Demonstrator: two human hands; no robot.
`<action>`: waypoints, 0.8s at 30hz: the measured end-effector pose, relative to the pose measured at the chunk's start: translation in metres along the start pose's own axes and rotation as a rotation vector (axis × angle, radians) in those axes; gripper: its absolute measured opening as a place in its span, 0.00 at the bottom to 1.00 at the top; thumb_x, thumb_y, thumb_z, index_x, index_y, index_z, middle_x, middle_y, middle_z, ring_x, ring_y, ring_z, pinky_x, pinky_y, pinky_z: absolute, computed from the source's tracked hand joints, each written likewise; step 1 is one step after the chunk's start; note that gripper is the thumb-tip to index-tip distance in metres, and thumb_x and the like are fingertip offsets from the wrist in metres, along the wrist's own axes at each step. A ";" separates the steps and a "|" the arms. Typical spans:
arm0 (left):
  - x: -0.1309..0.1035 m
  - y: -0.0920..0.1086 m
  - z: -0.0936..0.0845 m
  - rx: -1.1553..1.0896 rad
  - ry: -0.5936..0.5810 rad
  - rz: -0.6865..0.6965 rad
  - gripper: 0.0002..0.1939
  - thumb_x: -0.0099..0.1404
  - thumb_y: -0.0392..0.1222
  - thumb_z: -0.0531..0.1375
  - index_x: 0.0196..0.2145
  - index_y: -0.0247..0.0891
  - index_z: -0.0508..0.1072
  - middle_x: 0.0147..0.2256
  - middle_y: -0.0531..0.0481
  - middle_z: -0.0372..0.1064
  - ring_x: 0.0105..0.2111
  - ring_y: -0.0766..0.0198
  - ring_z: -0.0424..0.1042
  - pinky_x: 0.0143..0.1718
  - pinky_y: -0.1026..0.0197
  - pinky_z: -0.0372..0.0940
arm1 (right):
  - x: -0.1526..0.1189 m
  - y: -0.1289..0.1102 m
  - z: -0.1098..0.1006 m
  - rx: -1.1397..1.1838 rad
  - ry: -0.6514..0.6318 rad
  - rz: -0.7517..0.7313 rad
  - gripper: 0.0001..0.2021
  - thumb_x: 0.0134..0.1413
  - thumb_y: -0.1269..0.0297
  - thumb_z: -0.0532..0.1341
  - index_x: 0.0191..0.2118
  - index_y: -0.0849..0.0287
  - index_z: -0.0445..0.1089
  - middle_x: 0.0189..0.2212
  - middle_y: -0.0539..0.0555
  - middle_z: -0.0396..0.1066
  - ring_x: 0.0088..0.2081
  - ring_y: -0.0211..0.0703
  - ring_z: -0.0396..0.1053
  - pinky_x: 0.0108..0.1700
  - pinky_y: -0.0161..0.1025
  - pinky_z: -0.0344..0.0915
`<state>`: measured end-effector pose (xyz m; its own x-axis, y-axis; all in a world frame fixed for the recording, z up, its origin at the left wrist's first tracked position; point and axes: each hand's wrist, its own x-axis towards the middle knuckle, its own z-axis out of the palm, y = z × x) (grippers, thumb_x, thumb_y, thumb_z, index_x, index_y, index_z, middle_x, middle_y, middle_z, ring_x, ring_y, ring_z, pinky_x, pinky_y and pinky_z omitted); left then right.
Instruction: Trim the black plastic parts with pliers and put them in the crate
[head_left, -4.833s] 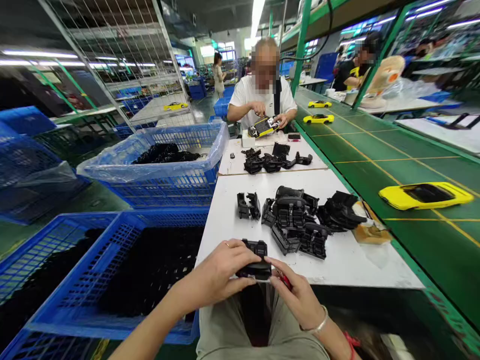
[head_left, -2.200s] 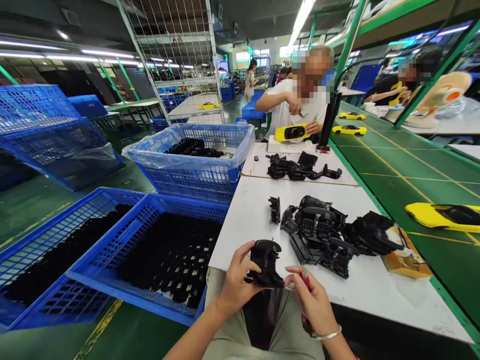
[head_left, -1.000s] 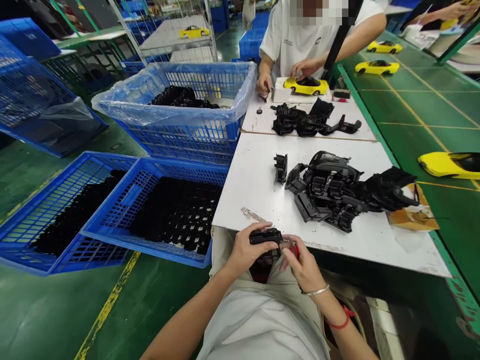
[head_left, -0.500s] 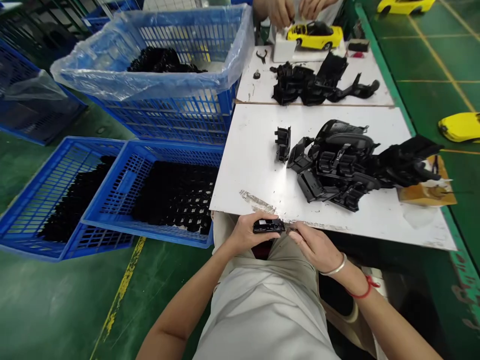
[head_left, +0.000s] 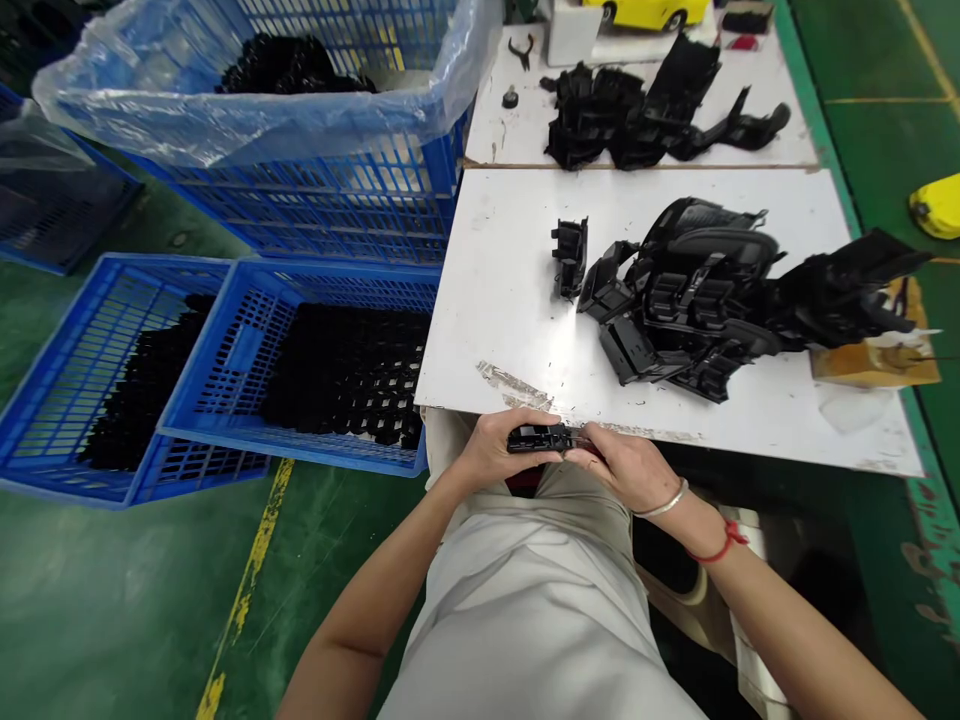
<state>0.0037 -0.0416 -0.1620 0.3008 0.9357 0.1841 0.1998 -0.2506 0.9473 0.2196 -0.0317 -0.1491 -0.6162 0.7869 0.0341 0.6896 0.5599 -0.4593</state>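
My left hand (head_left: 491, 450) is closed round one end of a small black plastic part (head_left: 534, 437), at the front edge of the white table. My right hand (head_left: 626, 468) is closed at the part's other end. From its fingers a thin metal-tipped tool (head_left: 577, 441) reaches to the part; most of it is hidden, so its kind cannot be made out. Farther in on the table lies a pile of black molded plastic parts (head_left: 690, 290), with one separate black part (head_left: 570, 258) to its left.
Left of the white table (head_left: 495, 290) stand a blue crate (head_left: 300, 450) of black parts, another such crate (head_left: 45, 440) and a taller plastic-lined crate (head_left: 315, 200). Black pliers (head_left: 520, 52), more black parts (head_left: 630, 115) and a yellow toy car (head_left: 652, 12) are farther back. A brown box (head_left: 874, 362) sits right.
My view has tilted down, so the co-worker's hands at the back are out of sight. My right hand has come closer to my left along the black part.
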 end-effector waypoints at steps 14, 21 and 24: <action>0.000 -0.003 -0.001 -0.005 -0.012 0.010 0.20 0.55 0.43 0.68 0.44 0.35 0.74 0.41 0.44 0.76 0.41 0.60 0.76 0.45 0.62 0.70 | 0.002 -0.001 -0.001 -0.025 -0.010 -0.019 0.25 0.65 0.44 0.37 0.29 0.56 0.58 0.18 0.50 0.64 0.18 0.39 0.63 0.21 0.33 0.52; 0.000 -0.003 0.000 -0.002 -0.004 0.020 0.20 0.54 0.43 0.68 0.44 0.35 0.74 0.41 0.44 0.76 0.41 0.60 0.76 0.44 0.61 0.71 | 0.002 -0.003 -0.001 -0.052 0.005 -0.032 0.25 0.65 0.45 0.37 0.29 0.56 0.58 0.17 0.49 0.63 0.18 0.38 0.62 0.21 0.33 0.51; 0.000 -0.002 0.000 -0.003 -0.004 0.006 0.20 0.54 0.43 0.68 0.44 0.34 0.74 0.41 0.43 0.76 0.41 0.59 0.76 0.44 0.61 0.71 | 0.001 -0.002 -0.001 -0.062 -0.015 -0.013 0.26 0.65 0.44 0.37 0.29 0.56 0.59 0.17 0.50 0.64 0.19 0.39 0.63 0.21 0.34 0.52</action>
<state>0.0033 -0.0408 -0.1643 0.3060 0.9332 0.1885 0.1949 -0.2552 0.9470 0.2175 -0.0317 -0.1474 -0.6303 0.7759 0.0260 0.7037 0.5851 -0.4031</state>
